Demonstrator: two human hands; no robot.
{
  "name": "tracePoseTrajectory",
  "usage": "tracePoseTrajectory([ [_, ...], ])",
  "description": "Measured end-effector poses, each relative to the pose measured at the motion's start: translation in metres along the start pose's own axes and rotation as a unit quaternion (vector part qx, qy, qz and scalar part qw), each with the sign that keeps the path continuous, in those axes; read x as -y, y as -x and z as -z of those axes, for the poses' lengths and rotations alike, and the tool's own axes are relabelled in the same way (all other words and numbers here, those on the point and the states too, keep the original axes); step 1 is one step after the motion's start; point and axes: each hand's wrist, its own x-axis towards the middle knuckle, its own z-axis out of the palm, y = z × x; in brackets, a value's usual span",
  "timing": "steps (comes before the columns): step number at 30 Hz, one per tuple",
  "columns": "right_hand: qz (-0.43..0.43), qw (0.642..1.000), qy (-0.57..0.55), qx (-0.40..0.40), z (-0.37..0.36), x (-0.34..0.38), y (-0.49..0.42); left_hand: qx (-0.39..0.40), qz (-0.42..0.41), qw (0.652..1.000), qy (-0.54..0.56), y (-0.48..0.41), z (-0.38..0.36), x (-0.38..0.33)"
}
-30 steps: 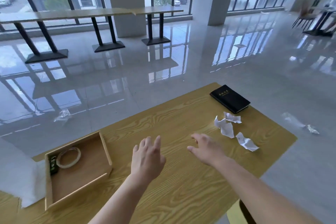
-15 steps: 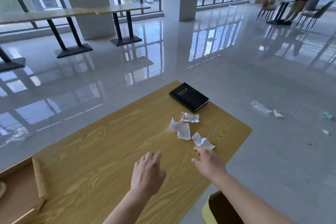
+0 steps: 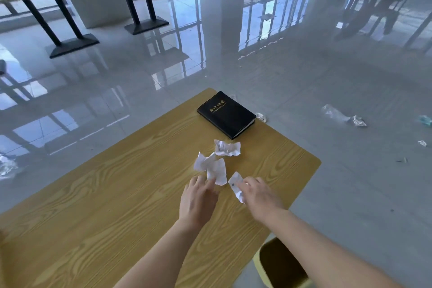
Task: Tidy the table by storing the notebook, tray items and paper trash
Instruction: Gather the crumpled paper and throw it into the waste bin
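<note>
Glossy tiled floor (image 3: pixel 257 65) surrounds a wood-grain table (image 3: pixel 117 194), where both hands reach a cluster of crumpled paper.

Near the table's far corner lies a black notebook (image 3: pixel 225 114) with gold lettering, closed and flat. Three crumpled papers sit just in front of it: the far paper (image 3: pixel 228 148), the middle paper (image 3: pixel 211 166) and the near paper (image 3: pixel 235 182). The left hand (image 3: pixel 198 199), fingers extended, touches the middle paper's near edge. The right hand (image 3: pixel 259 196) curls its fingers around the near paper. A yellow bin (image 3: pixel 280 264) stands beside the table's near right edge, and plastic litter (image 3: pixel 343 118) lies on the floor.
</note>
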Motion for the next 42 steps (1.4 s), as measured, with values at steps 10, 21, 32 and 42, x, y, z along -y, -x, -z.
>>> tracePoseTrajectory([
  [10, 0.068, 0.997, 0.046, 0.0, -0.035, -0.022, -0.02, 0.041, -0.121, 0.991, -0.03, -0.06, -0.048, 0.012],
  [21, -0.007, 0.999, 0.005, -0.05, -0.035, -0.026, -0.005, -0.045, -0.206, 0.977, -0.03, -0.058, -0.05, 0.018],
  [32, -0.008, 0.983, -0.083, -0.164, -0.023, -0.037, 0.015, -0.123, -0.172, 0.977, -0.003, -0.03, -0.018, -0.01],
  [42, 0.018, 0.977, -0.093, -0.193, -0.019, -0.093, 0.075, -0.141, -0.131, 0.981, -0.005, 0.023, -0.029, -0.081],
])
